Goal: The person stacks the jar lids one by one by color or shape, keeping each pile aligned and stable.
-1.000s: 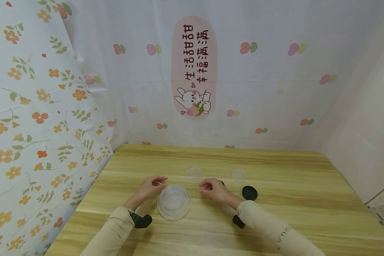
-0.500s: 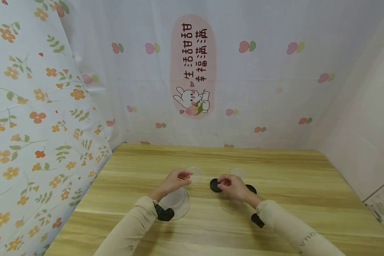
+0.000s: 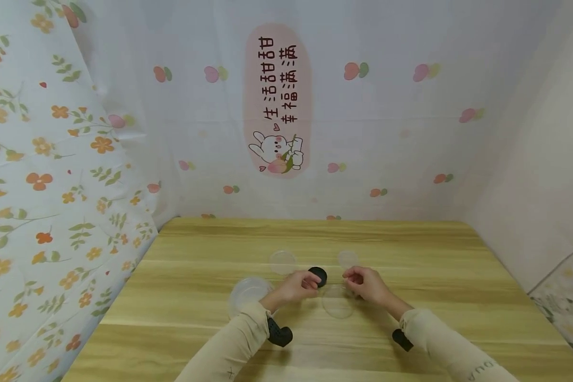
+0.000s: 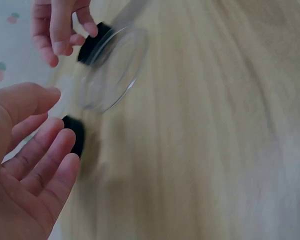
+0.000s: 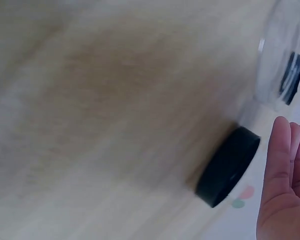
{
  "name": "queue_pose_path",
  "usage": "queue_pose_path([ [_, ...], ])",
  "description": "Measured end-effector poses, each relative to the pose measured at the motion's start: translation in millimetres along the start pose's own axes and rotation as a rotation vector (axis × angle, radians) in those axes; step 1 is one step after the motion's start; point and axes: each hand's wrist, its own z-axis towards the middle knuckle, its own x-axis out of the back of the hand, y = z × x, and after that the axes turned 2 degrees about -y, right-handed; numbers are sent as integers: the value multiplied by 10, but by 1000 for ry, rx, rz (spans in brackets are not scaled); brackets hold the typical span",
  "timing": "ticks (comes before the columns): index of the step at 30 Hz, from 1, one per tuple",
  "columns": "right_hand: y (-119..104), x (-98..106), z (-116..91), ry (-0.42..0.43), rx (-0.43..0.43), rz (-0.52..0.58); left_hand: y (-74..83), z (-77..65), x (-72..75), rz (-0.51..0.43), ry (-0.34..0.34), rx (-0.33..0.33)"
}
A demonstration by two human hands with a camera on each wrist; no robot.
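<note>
My left hand [image 3: 298, 287] hovers with loosely bent fingers beside a small round black lid [image 3: 318, 276]. In the left wrist view that lid [image 4: 76, 136] shows behind its fingertips, and nothing sits between thumb and fingers. To the right, my right hand [image 3: 366, 284] is close to the rim of a clear round plastic piece [image 3: 338, 302] lying between the hands. A second black lid [image 5: 229, 167] appears beside the right hand in the right wrist view; in the head view that hand hides it. The right fingers look fairly straight and hold nothing.
Stacked clear round containers [image 3: 248, 294] stand at the left, partly behind the left forearm. Farther back on the wooden table [image 3: 410, 249] lie two thin clear discs, one a larger disc [image 3: 283, 262] and one a smaller disc [image 3: 348, 259]. A printed curtain [image 3: 382, 132] hangs behind the table.
My left hand has moved right, from the stacked containers over to the black lid. My right hand has moved right, away from that lid. The head view has shifted slightly.
</note>
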Motion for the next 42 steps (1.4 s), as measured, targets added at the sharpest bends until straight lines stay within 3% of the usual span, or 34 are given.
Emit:
queue_pose_path([
  [5,55,-27,-71,5,-1,35,-61,43,-145,10,50,13],
  [13,104,-79,-141,0,43,-58,-100,36,-297,13,104,68],
  [23,57,-129,-119,-27,82,-165,-119,45,-343,43,167,56],
  [42,16,-140,-119,-42,60,-100,-115,25,-352,-13,211,67],
])
